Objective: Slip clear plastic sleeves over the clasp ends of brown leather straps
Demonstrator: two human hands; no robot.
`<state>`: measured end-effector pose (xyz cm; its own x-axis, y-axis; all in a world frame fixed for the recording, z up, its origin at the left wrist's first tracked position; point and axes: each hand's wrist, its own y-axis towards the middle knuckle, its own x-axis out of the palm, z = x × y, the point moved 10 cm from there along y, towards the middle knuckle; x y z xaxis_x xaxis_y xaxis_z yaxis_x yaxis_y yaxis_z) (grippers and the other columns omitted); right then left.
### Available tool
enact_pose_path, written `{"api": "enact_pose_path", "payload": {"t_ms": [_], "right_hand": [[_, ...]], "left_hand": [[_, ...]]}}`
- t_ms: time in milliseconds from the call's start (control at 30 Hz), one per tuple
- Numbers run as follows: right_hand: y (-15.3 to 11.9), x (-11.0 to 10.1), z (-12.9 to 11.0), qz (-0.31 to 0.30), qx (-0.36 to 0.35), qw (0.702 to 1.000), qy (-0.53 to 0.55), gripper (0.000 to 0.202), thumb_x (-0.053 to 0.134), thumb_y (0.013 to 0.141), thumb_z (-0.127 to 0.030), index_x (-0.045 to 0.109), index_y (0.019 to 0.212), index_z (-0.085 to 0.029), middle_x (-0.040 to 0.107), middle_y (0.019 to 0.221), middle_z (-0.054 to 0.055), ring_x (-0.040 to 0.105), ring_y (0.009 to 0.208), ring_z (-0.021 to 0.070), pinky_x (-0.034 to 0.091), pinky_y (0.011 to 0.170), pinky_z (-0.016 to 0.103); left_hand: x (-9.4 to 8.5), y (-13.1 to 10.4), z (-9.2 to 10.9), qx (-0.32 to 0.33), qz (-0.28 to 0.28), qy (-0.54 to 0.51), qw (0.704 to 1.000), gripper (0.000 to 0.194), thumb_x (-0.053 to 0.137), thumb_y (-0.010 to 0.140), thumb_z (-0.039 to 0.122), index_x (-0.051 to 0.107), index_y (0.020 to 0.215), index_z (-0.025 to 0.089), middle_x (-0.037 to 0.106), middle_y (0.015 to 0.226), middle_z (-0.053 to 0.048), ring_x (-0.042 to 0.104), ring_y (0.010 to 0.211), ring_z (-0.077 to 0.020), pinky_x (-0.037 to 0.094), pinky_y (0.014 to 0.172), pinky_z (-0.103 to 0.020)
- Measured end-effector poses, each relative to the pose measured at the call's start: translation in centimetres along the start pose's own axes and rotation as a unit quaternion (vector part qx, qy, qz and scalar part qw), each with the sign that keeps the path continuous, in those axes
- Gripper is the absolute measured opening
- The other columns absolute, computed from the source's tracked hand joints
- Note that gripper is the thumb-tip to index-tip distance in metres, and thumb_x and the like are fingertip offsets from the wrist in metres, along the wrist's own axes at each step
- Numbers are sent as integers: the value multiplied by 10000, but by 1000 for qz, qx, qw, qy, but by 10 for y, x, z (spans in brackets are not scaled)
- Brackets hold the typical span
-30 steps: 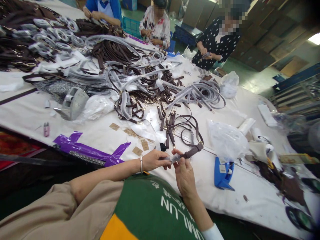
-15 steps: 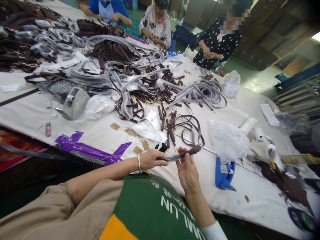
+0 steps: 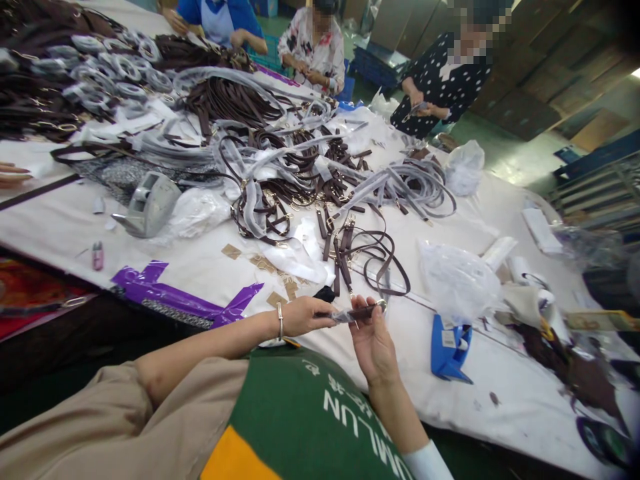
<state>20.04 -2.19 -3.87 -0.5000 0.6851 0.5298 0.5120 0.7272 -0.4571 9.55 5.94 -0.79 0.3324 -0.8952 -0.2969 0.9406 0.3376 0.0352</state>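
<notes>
A short dark brown strap (image 3: 364, 311), partly wrapped in clear film, is stretched between my two hands above the table's front edge. My left hand (image 3: 305, 316), with a bracelet at the wrist, pinches its left end. Under the strap's right part, my right hand (image 3: 374, 343) holds it between thumb and fingers. A metal ring or clasp shows at the strap's right tip. Just beyond my hands lie a looped thin brown strap (image 3: 387, 267) and several short strap pieces (image 3: 343, 263) with metal clasps.
Brown straps (image 3: 233, 103) and film-wrapped straps (image 3: 405, 183) pile up across the table. Nearby are a grey tape dispenser (image 3: 150, 203), a blue tape dispenser (image 3: 450, 350), a clear plastic bag (image 3: 457, 277) and purple tape (image 3: 185, 300). Several co-workers stand opposite; another person's hand (image 3: 13, 175) shows at left.
The strap's right end has shifted left and been turned in my right hand, showing its metal tip. Another person's hand has come into view at the left edge.
</notes>
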Motion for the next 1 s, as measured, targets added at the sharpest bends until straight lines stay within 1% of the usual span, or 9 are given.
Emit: {"api": "enact_pose_path", "payload": {"t_ms": [100,233,433,533,633,733,833,933,1000], "right_hand": [[-2,2,-6,4,-48,999,-9,239,623,802,-406,631,1006,-282,644,1143,5,518,1159,173,372,1006,391],[-9,10,-3,-3,-60,997,-48,249,594,825,-393,627,1041,-275,604,1211,18,481,1202,193,380,1000,398],[-12,12,-1,-1,-59,995,-76,262,582,826,-411,632,1043,-274,573,1253,29,458,1220,206,416,953,375],[-12,14,0,-11,-59,995,-79,252,568,840,-393,631,1050,-267,577,1242,31,463,1208,196,413,948,352],[-14,18,0,-23,-66,992,-103,267,555,846,-403,629,1053,-252,593,1213,43,505,1149,195,413,945,358],[-17,21,-7,-28,-87,981,-172,308,560,837,-417,614,1084,-241,600,1198,54,537,1094,204,410,949,385],[-22,20,-21,-19,-117,950,-290,414,649,773,-385,586,1151,-227,612,1171,58,544,1073,215,414,939,377],[-25,11,-34,13,-132,919,-371,494,742,678,-346,602,1133,-213,665,1007,44,595,891,201,469,815,337],[-27,2,-43,40,-140,919,-366,460,757,658,-335,629,1081,-207,669,868,20,588,740,167,482,714,304]], "left_hand": [[-4,1,-1,7,40,31,999,315,556,855,315,621,1131,178,656,1073,-55,593,947,-157,409,849,-220],[-5,3,2,-5,75,27,997,334,572,842,353,634,1122,183,668,1014,-52,593,866,-150,420,805,-224],[5,3,-7,-82,61,-133,986,344,581,825,405,659,1016,130,652,769,-29,558,672,-107,421,641,-192],[9,6,-5,-90,56,-196,975,342,594,812,408,655,949,101,636,731,-35,556,658,-105,425,627,-193],[7,12,0,-82,76,-204,973,333,601,803,416,654,860,92,629,716,-38,554,652,-106,428,627,-198],[4,19,4,-67,106,-213,969,353,590,813,430,640,889,89,625,733,-50,564,653,-109,439,620,-204],[6,23,5,-64,117,-237,962,414,597,805,455,569,1011,97,615,704,-39,567,596,-107,456,578,-212],[16,24,1,-86,80,-253,960,481,573,811,491,486,1088,108,608,656,-19,546,502,-102,437,496,-205],[23,23,2,-84,24,-200,976,479,592,801,478,497,1107,122,612,642,-12,548,492,-108,421,488,-202]]}}
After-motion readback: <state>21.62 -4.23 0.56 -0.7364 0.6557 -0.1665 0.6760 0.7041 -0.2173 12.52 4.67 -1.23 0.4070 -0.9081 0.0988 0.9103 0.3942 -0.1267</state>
